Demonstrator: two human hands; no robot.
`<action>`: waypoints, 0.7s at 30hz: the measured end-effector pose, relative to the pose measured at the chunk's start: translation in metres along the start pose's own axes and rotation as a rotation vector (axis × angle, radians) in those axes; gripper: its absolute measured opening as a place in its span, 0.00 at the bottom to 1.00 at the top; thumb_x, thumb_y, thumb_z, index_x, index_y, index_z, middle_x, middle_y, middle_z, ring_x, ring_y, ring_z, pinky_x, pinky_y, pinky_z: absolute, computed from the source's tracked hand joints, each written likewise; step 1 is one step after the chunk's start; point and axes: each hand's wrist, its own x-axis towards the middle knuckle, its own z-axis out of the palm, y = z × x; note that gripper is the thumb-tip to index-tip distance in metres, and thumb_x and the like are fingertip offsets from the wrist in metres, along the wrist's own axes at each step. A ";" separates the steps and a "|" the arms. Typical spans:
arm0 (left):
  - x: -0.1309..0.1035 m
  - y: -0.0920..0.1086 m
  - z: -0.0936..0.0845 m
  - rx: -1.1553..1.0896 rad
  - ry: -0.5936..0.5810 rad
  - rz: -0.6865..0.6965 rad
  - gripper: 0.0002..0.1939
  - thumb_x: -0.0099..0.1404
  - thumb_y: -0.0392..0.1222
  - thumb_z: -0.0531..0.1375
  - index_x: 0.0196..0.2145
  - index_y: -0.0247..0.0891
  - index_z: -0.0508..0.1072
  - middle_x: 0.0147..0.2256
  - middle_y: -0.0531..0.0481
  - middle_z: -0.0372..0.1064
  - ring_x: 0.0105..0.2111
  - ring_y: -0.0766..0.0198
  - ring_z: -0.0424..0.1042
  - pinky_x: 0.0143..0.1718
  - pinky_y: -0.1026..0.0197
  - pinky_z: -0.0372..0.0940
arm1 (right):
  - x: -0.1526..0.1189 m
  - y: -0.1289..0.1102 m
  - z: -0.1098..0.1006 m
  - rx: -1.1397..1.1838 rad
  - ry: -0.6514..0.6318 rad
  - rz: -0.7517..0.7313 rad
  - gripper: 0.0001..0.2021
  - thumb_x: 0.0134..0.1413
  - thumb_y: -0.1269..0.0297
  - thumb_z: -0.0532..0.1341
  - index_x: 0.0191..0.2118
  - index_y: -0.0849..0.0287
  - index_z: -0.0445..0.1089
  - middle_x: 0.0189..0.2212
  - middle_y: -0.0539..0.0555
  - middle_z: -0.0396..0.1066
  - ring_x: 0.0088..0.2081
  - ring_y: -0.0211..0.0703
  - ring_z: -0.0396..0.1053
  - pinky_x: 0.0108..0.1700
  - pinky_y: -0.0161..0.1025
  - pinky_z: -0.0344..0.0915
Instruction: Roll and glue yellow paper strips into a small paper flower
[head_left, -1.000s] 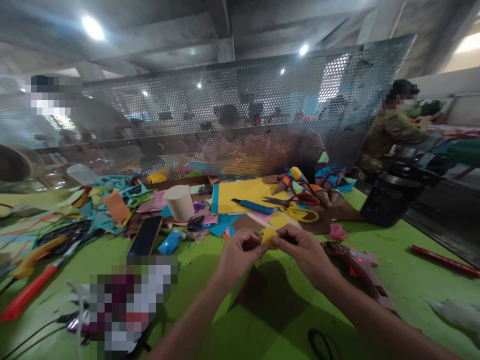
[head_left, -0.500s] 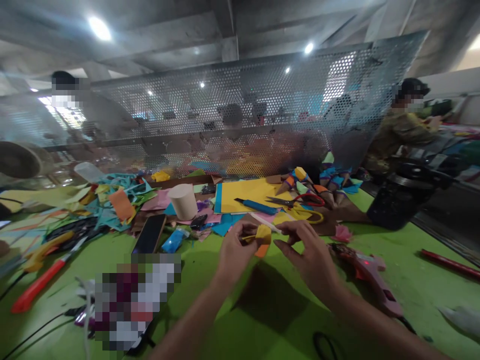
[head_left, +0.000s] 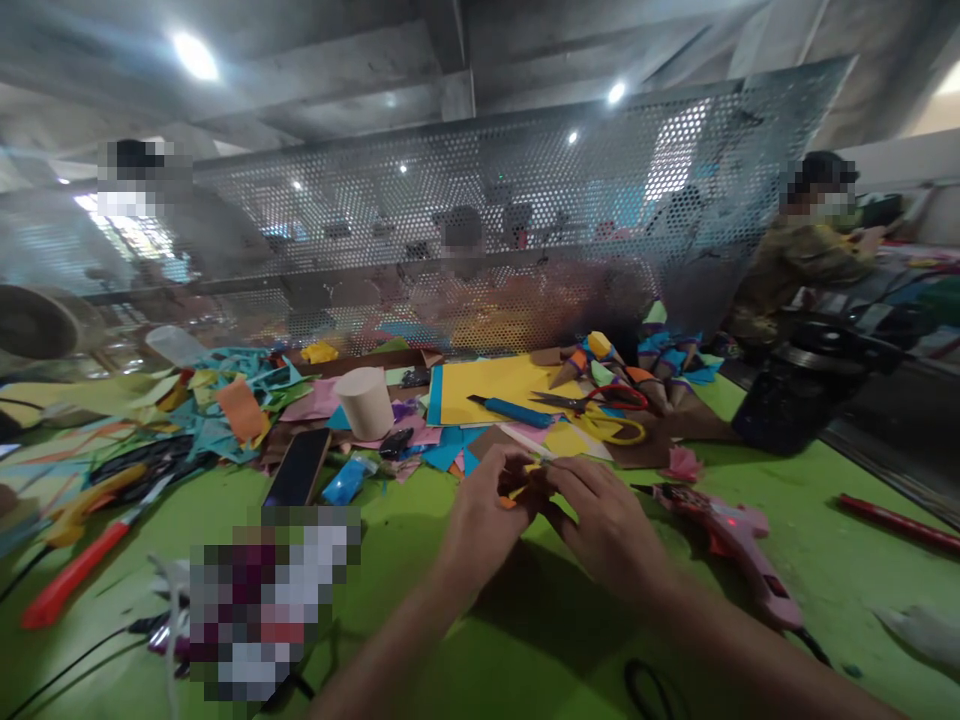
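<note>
My left hand [head_left: 484,515] is closed around a small folded paper piece in yellow and orange [head_left: 508,502], just above the green table. My right hand [head_left: 600,510] meets it from the other side, its fingers pinched on the same piece. Most of the paper piece is hidden behind the fingers. Just beyond the hands lie a pale strip [head_left: 519,436], yellow-handled scissors [head_left: 611,425] and a blue cutter knife [head_left: 516,411]. A pink glue gun [head_left: 739,530] with a small red light rests to the right of my right hand.
Left of the hands are a phone [head_left: 298,468], a blue packet [head_left: 348,481], a white cup-like roll [head_left: 364,402] and heaped paper scraps [head_left: 247,370]. Paper cones [head_left: 667,385] and a dark flask [head_left: 787,390] stand back right. Behind a perforated metal screen [head_left: 450,240] people are visible.
My right hand has moved left and closed onto the paper piece held by my left hand. The hands were apart before; now their fingers meet and cover most of the piece.
</note>
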 end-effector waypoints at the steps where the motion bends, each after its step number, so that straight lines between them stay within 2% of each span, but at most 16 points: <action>1: -0.001 0.000 -0.001 0.028 -0.011 0.033 0.14 0.58 0.30 0.62 0.41 0.41 0.70 0.38 0.51 0.73 0.40 0.61 0.74 0.42 0.60 0.69 | 0.000 -0.001 -0.001 -0.013 -0.014 -0.005 0.09 0.58 0.76 0.58 0.43 0.59 0.68 0.39 0.60 0.73 0.41 0.53 0.71 0.42 0.49 0.69; 5: -0.004 0.001 -0.004 0.255 -0.072 0.167 0.21 0.57 0.25 0.59 0.46 0.44 0.70 0.41 0.51 0.74 0.43 0.60 0.74 0.46 0.58 0.67 | 0.001 -0.003 -0.005 -0.013 -0.041 -0.019 0.05 0.61 0.72 0.57 0.40 0.59 0.68 0.36 0.60 0.73 0.37 0.52 0.70 0.38 0.46 0.68; 9: -0.005 0.002 -0.007 0.370 -0.124 0.240 0.19 0.60 0.28 0.60 0.48 0.45 0.70 0.44 0.49 0.71 0.44 0.59 0.72 0.46 0.58 0.66 | 0.000 -0.001 -0.007 0.013 -0.063 -0.036 0.08 0.62 0.71 0.56 0.45 0.59 0.68 0.38 0.61 0.74 0.38 0.51 0.72 0.38 0.45 0.67; 12: -0.001 0.010 -0.014 0.346 -0.120 0.169 0.19 0.61 0.37 0.63 0.50 0.44 0.68 0.45 0.48 0.69 0.42 0.58 0.72 0.44 0.58 0.67 | 0.001 0.003 -0.007 0.032 -0.077 0.016 0.06 0.59 0.73 0.58 0.40 0.58 0.69 0.35 0.59 0.74 0.36 0.50 0.71 0.37 0.43 0.66; 14: 0.002 0.019 -0.023 0.375 -0.119 0.086 0.22 0.60 0.44 0.66 0.51 0.43 0.67 0.46 0.46 0.70 0.41 0.57 0.73 0.41 0.58 0.66 | 0.004 0.007 -0.008 0.083 -0.058 0.117 0.04 0.56 0.72 0.59 0.36 0.57 0.69 0.32 0.57 0.73 0.34 0.49 0.70 0.36 0.42 0.64; 18: -0.003 0.032 -0.042 0.614 -0.208 -0.072 0.29 0.50 0.59 0.69 0.45 0.41 0.71 0.36 0.44 0.74 0.33 0.51 0.72 0.30 0.59 0.59 | 0.010 0.013 -0.010 0.223 -0.002 0.292 0.01 0.54 0.68 0.61 0.33 0.56 0.69 0.29 0.53 0.72 0.31 0.45 0.69 0.34 0.39 0.61; 21: -0.019 0.029 -0.043 0.723 -0.280 -0.082 0.31 0.43 0.62 0.71 0.41 0.41 0.74 0.31 0.46 0.74 0.28 0.51 0.71 0.27 0.60 0.54 | 0.012 0.016 -0.011 0.438 -0.015 0.438 0.03 0.51 0.65 0.64 0.31 0.56 0.69 0.27 0.50 0.70 0.30 0.43 0.67 0.34 0.39 0.61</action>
